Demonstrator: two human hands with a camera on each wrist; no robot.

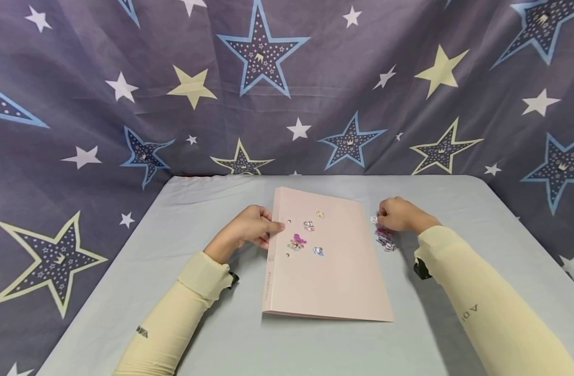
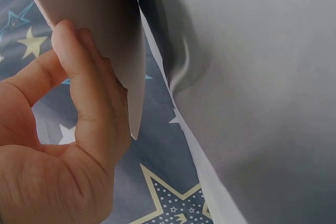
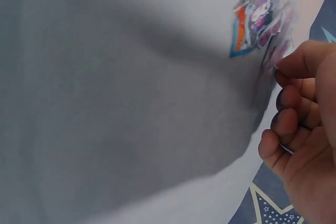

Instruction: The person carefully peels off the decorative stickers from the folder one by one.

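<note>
A pale pink folder (image 1: 334, 277) lies on the cloth-covered table, its spine toward the left. Several small shiny stickers (image 1: 297, 242) are scattered over the upper left of its cover. My left hand (image 1: 254, 227) grips the spine edge, thumb on the cover and fingers underneath; the left wrist view shows those fingers (image 2: 89, 87) against the folder's underside. Beyond the folder's right edge is a small pile of glossy stickers (image 1: 385, 241) in clear film. My right hand (image 1: 401, 214) is at that pile, thumb and forefinger pinching the edge of a clear sticker (image 3: 275, 51), other fingers curled.
A light grey cloth (image 1: 197, 334) covers the table. Dark curtain fabric (image 1: 174, 52) with stars hangs behind it and down both sides. Dark wrist devices (image 1: 422, 269) show below both yellow sleeves (image 1: 484, 297).
</note>
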